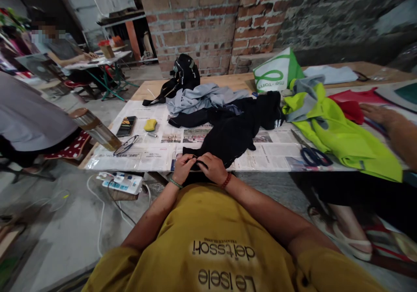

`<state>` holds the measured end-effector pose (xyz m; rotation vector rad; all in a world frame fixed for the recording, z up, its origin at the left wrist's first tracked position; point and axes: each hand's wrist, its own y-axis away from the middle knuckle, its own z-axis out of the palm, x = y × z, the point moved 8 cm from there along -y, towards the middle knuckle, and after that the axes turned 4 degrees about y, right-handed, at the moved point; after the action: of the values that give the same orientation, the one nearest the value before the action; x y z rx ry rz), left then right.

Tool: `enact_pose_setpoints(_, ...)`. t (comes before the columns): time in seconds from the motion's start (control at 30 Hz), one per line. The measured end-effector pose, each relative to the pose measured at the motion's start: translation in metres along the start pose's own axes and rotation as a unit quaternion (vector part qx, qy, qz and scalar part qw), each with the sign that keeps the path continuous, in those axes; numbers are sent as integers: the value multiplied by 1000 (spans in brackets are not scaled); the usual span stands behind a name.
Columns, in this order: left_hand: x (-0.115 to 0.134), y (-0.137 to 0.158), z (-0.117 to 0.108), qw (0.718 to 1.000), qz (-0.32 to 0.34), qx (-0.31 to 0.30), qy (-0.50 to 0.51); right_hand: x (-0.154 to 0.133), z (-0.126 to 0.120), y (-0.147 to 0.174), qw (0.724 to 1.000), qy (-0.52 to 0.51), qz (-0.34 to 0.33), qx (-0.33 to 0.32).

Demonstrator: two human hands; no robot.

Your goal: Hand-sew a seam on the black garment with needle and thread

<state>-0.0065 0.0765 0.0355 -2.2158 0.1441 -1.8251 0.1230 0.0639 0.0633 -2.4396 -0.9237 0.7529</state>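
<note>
A black garment (224, 138) lies across the newspaper-covered table, its near end drawn to the front edge. My left hand (183, 168) pinches that end between thumb and fingers. Close beside it, my right hand (213, 168) is closed on the same black cloth. The fingertips of both hands almost meet, and any small item between them is too small to make out. Behind the black garment rests a crumpled grey garment (205, 96).
Left on the table are a bottle (96, 129), glasses (126, 145), a dark phone-like object (126, 126) and a yellow sponge-like block (150, 125). Scissors (314, 155) and a neon-yellow garment (332, 123) lie right. A co-worker's hand (379, 114) reaches in. A power strip (120, 182) sits below the edge.
</note>
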Motion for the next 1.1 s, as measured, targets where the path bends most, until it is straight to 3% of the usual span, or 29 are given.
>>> enact_pose_setpoints(0.4,2,-1,-1,1000,4,-4,-13,-1,-7,-5,999,-43,2,20)
enact_pose_setpoints(0.63,2,-2,-3,998,17,5,-64,4,-23,-7,986,-140,67,65)
enact_pose_setpoints(0.77,8,-1,-1,996,42,-7,-79,8,-21,-11,972,-201,107,51)
enact_pose_setpoints(0.87,10,0,1,995,47,-13,-82,16,-11,-14,946,-274,173,27)
enact_pose_setpoints(1.03,9,-1,-1,995,33,1,-92,34,10,-13,846,-434,306,56)
enact_pose_setpoints(1.1,9,-1,-1,995,32,6,-91,37,14,-12,825,-457,323,74)
